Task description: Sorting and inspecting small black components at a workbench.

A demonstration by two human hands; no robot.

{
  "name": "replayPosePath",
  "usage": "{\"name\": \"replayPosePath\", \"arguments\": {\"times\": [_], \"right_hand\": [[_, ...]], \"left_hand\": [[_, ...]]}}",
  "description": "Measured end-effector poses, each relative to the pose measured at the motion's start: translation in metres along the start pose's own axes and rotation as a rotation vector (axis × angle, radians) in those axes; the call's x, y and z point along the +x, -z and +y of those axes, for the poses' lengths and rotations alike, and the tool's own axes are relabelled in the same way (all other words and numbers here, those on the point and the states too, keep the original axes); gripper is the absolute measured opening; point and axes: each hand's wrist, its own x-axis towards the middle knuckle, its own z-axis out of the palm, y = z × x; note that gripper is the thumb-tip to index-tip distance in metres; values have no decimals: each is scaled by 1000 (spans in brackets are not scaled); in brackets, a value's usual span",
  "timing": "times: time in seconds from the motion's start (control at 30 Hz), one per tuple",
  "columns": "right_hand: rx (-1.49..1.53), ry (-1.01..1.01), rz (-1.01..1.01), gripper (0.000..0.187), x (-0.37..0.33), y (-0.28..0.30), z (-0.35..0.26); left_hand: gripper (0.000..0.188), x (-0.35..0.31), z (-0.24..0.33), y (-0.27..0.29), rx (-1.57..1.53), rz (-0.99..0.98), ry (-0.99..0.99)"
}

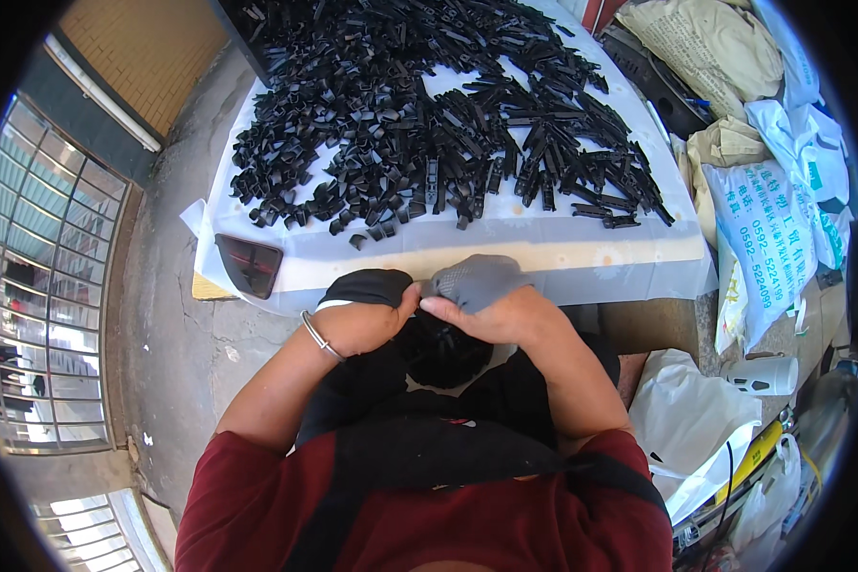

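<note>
My left hand (377,319), with a metal bracelet at its wrist, has a black covering over its fingers and a bare thumb. A grey covering, partly meshed, lies over the fingers of my right hand (486,303), whose thumb is bare too. Both hands meet at the table's front edge, thumb tips nearly touching, fingers curled in. Whatever they pinch is hidden or too small to name. Just below them, between my legs, a dark rounded heap or container (445,355) shows. Beyond lie many short, curved black plastic pieces (353,162) and long, narrow black plastic parts (582,157).
A white-covered table (629,255) carries the parts. A dark phone-like slab (250,265) lies at its front left corner. Printed sacks (758,229) crowd the right side, with a white plastic bag (686,410) and a white plastic basket (765,375) nearer. A barred window (52,286) is at left.
</note>
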Motion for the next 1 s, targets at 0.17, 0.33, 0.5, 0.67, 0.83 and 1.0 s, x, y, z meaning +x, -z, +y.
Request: {"name": "replayPosePath", "arguments": {"times": [0.17, 0.33, 0.5, 0.67, 0.83, 1.0], "right_hand": [[-254, -181, 485, 23, 15, 2, 65], [-443, -147, 483, 27, 35, 7, 69], [-479, -92, 485, 20, 23, 1, 69], [-434, 13, 685, 20, 11, -11, 61], [225, -188, 573, 26, 11, -14, 27], [361, -49, 454, 30, 17, -16, 16]], "left_hand": [[37, 29, 14, 2, 70, -57, 111], [29, 87, 16, -17, 47, 237, 138], [13, 79, -3, -31, 71, 284, 116], [21, 52, -11, -20, -177, 274, 199], [14, 37, 2, -8, -553, 328, 287], [14, 31, 3, -9, -589, 456, 199]]}}
